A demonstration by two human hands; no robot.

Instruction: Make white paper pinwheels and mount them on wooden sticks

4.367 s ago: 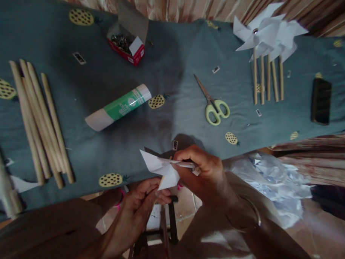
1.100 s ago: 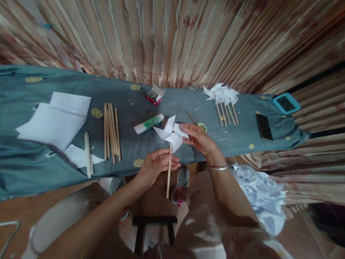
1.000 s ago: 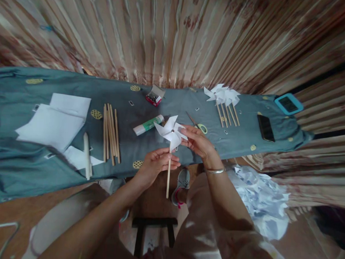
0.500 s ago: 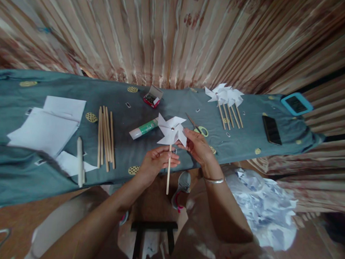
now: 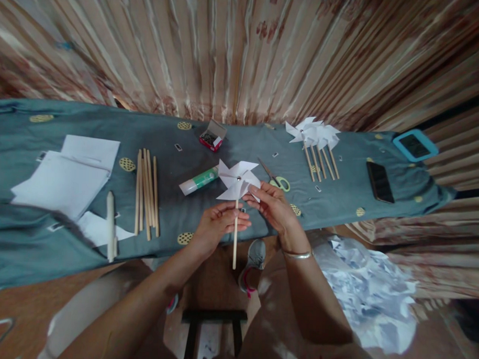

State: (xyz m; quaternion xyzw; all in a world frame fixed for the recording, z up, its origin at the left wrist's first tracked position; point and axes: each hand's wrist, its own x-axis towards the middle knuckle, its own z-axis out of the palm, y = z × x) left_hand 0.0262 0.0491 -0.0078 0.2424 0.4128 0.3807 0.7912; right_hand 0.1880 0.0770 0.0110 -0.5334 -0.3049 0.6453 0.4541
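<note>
A white paper pinwheel (image 5: 233,185) with a pin at its centre stands upright on a wooden stick (image 5: 234,247) in front of me. My left hand (image 5: 218,223) is closed round the upper part of that stick, thumb across it. The fingers of my right hand (image 5: 272,204) pinch the lower right blade of the pinwheel between thumb and fingertips. Just behind the pinwheel lies a glue stick (image 5: 200,180) with a green label. Green-handled scissors (image 5: 279,182) rest beyond my right hand.
Loose wooden sticks (image 5: 147,192), a white cutter-like tool (image 5: 110,225) and paper sheets (image 5: 66,181) lie at left. An open red box of pins (image 5: 212,136) sits behind. Finished pinwheels (image 5: 314,134), a phone (image 5: 381,182) and a blue-framed device (image 5: 415,145) are at right. Below hangs a bag of paper scraps (image 5: 372,294).
My right fingers have shifted slightly over the lower right blade of the pinwheel, and the blades have turned a little. My left hand keeps its hold on the stick.
</note>
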